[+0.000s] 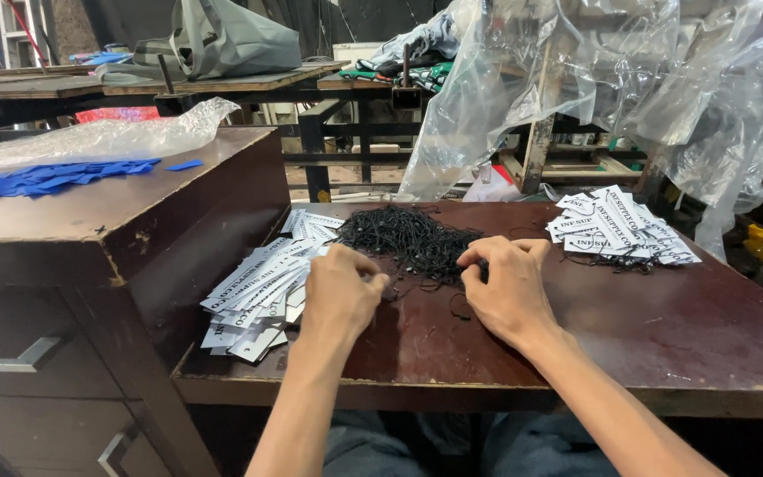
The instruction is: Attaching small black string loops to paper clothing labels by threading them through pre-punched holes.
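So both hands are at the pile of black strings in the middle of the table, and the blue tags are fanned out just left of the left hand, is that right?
Not quite. In the head view, both hands, left hand and right hand, are at the black strings, but the fanned tags beside the left hand are white, not blue. The blue pieces lie on the cabinet.

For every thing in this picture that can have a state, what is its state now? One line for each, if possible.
Left hand: fingers curled, pinching at a black string.
Right hand: resting on the table, fingertips at the string pile.
Black strings: loose tangled heap.
White tags, left: fanned stack, unstrung.
White tags, right: heaped, strings showing beneath.
Drawers: closed.
Blue pieces: scattered flat.
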